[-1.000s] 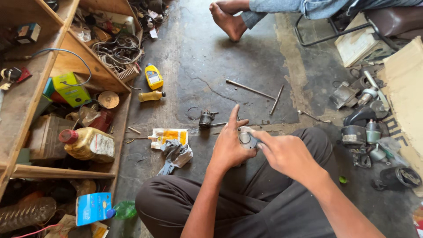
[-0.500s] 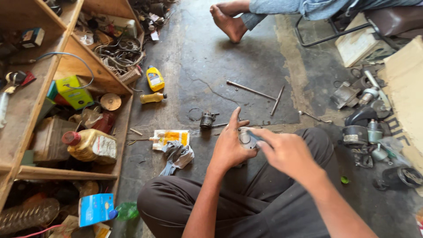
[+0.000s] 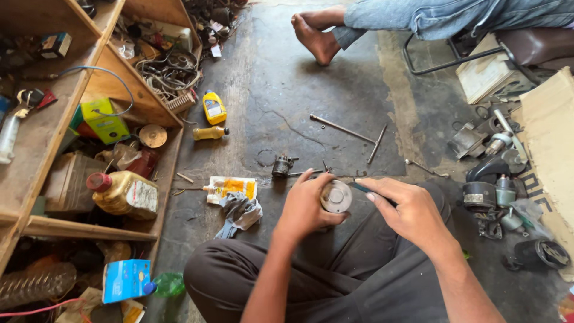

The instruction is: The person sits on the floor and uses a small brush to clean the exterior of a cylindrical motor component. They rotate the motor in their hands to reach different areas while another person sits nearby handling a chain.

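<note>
The left hand (image 3: 308, 206) was closed around a small round metal part (image 3: 336, 197), cupping it from behind with its pale circular face turned up, held above the person's lap just short of the concrete floor (image 3: 335, 96); the right hand (image 3: 406, 210) was pinched narrow on a thin dark tool (image 3: 360, 187), its tip touching or nearly touching the right edge of the part; whether it was a screwdriver or a pick could not be made out. In my judgement the tool could slip off the rounded rim and jab the left thumb, since that thumb lay close beside the contact point; the part could also drop from the cupped fingers into the clutter on the floor, where a small fitting would be hard to find among the metal rods (image 3: 344, 128), the little dark motor piece (image 3: 282, 165) and the grey rag (image 3: 240, 212) lying near the knees. The underside of the part was hidden by the left palm; the wooden shelf (image 3: 42, 128) along the left edge was cut off, with a yellow oil jug (image 3: 122, 192) in it; another person's bare foot (image 3: 314, 37) showed at the far edge, the rest out of frame.
</note>
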